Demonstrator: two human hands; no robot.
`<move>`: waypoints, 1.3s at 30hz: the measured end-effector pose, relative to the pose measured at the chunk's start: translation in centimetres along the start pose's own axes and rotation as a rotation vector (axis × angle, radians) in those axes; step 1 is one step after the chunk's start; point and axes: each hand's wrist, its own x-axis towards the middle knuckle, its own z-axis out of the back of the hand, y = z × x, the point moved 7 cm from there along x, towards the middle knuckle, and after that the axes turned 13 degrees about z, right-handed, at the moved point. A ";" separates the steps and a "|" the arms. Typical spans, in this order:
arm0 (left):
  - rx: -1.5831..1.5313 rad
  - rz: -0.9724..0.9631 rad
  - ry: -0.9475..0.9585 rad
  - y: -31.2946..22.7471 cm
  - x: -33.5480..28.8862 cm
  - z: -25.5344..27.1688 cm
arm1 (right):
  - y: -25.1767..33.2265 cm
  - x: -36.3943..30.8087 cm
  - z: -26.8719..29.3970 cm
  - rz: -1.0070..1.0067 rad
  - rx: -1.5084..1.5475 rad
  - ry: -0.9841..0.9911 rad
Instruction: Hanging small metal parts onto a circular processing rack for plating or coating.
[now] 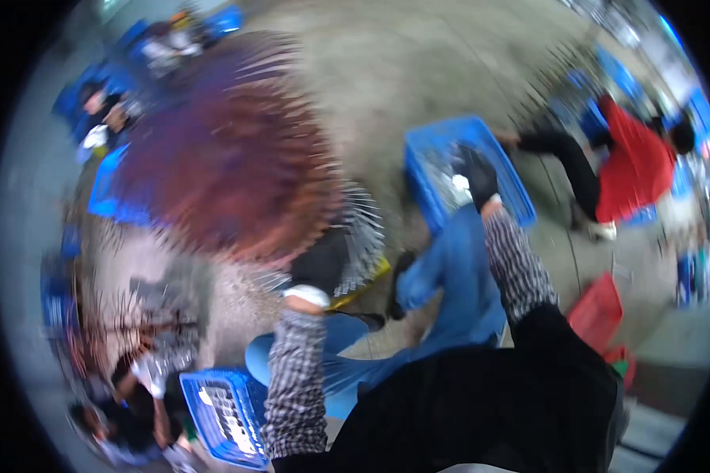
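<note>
My left hand [321,260], in a black glove with a white cuff, is at the lower right edge of a big round reddish-brown thing [237,158]. Thin metallic spikes stick out all around its rim, and motion smears them. What that hand's fingers do is too dark and blurred to see. My right hand [477,175], also black-gloved, reaches down into a blue plastic crate [521,197] in front of my right knee. Silvery, shiny pieces [454,185] lie in the crate beside it. Blur hides the right fingers and anything in them.
A blue crate [252,402] with pale pieces stands at my lower left. A red bin [597,311] is on the right. Beyond the crate sits a person in a red shirt [639,165]. Others work at the far left and lower left, one with a white-gloved hand [151,374].
</note>
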 end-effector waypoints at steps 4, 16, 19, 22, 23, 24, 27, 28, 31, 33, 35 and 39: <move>0.008 -0.202 -0.111 -4.3 0.3 4.2 | -3.8 -2.5 13.0 -0.227 0.275 -0.490; -0.106 -0.004 0.075 -4.9 0.2 5.0 | -19.8 -14.7 4.0 -0.337 -0.597 0.454; -0.142 0.018 0.040 -5.0 1.1 5.4 | -22.4 -12.5 2.2 0.046 -0.697 0.422; -0.163 0.046 0.025 -7.2 2.3 5.3 | -23.9 -11.8 0.0 0.021 -0.969 0.439; -0.141 0.040 0.003 -7.2 2.1 5.3 | -22.2 -10.1 -0.7 -0.016 -0.997 0.587; -0.137 0.051 -0.024 -7.2 2.1 5.5 | -22.4 -9.6 -0.2 -0.022 -1.000 0.607; -0.124 0.024 0.026 -7.0 1.2 5.6 | -24.6 -9.0 1.8 -0.069 -0.995 0.566; -0.123 0.012 0.044 -7.0 0.8 5.7 | -25.9 -9.2 2.7 -0.122 -0.993 0.540; -0.121 0.038 0.040 -6.2 0.7 5.2 | -24.0 -8.3 2.8 -0.183 -0.913 0.587; -0.140 0.005 0.032 -6.7 0.9 5.1 | -25.4 -10.0 3.8 -0.275 -0.725 0.709; -0.130 -0.001 0.023 -6.6 0.8 5.0 | -25.5 -11.0 3.8 -0.231 -0.623 0.655; -0.089 0.009 0.017 -5.8 0.4 4.7 | -24.5 -12.4 2.1 -0.094 -0.293 0.526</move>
